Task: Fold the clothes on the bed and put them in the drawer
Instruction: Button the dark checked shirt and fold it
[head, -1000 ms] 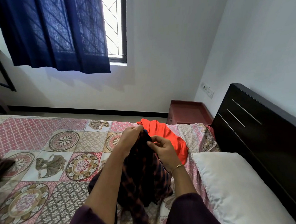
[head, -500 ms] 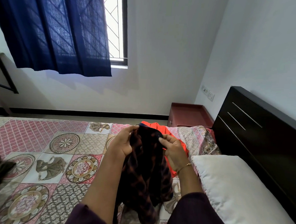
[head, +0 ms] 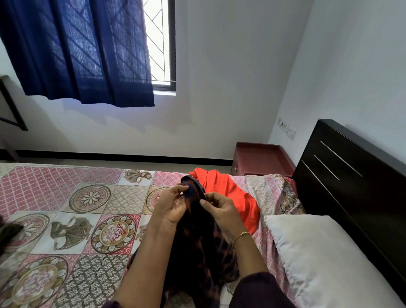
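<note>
while both the left hand [head: 171, 206] & right hand [head: 222, 213] pinch the dark checked shirt [head: 197, 247] up off the bed [head: 54, 193], it's unfolded, orange cloth [head: 230, 193] untouched, no open drawer seen: early on, i'd say.

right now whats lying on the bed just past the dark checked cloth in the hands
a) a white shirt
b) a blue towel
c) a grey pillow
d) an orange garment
d: an orange garment lies crumpled on the bed behind the dark checked cloth, which the left hand and the right hand both pinch near its top.
</note>
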A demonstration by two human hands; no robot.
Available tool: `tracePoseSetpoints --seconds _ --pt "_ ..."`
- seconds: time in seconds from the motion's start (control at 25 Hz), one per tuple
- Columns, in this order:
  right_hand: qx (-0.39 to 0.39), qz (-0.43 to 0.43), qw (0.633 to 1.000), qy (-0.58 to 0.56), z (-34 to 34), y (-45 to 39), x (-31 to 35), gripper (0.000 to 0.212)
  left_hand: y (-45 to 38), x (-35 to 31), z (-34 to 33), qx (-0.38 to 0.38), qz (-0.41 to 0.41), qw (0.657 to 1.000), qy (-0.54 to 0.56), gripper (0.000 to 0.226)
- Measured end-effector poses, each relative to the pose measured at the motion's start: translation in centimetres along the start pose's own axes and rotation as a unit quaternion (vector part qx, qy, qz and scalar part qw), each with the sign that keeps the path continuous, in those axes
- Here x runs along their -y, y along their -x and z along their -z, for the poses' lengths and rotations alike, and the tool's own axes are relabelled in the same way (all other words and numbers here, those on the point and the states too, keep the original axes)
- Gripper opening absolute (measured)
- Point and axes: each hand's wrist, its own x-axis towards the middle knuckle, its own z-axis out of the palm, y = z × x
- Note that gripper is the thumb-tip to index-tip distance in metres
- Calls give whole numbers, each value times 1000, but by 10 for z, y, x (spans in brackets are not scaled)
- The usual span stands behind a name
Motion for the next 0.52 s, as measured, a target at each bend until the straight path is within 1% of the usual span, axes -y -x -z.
tracePoseSetpoints --seconds 0.08,0.16,0.2,0.24,0.28,0.32,0.36,0.4,0.44,0.48,0.52 --pt "5 -5 1000 -16 -2 0 -2 12 2 1 -2 1 -1 1000 26 23" --pt "7 -7 1000 -28 -4 0 -2 12 4 3 -7 -7 -17 1000 17 26" --pt "6 -10 999 -40 -5 -1 0 11 7 4 -10 -10 -35 999 -16 26" --pt "-1 -15 998 -60 -5 -2 1 9 8 6 -11 -21 -70 993 -90 24" --pt "-13 -20 995 -92 -5 -2 2 10 9 10 -8 -65 -135 963 -224 21" --pt "-32 -27 991 -124 -4 -3 2 11 10 12 -5 -139 -222 885 -385 18" --pt "-52 -35 986 -152 -4 -5 3 13 13 14 -2 -190 -314 783 -503 16" --pt "-69 -47 981 -175 -4 -7 3 15 15 16 0 -183 -388 717 -550 15" --pt "-81 -62 975 -198 -3 -8 2 16 17 18 -1 -133 -411 702 -566 15" --pt "-87 -77 968 -221 -4 -9 1 15 18 21 -2 -69 -390 717 -574 17" --pt "-89 -88 962 -241 -4 -11 0 15 19 23 -3 -20 -357 724 -590 16"
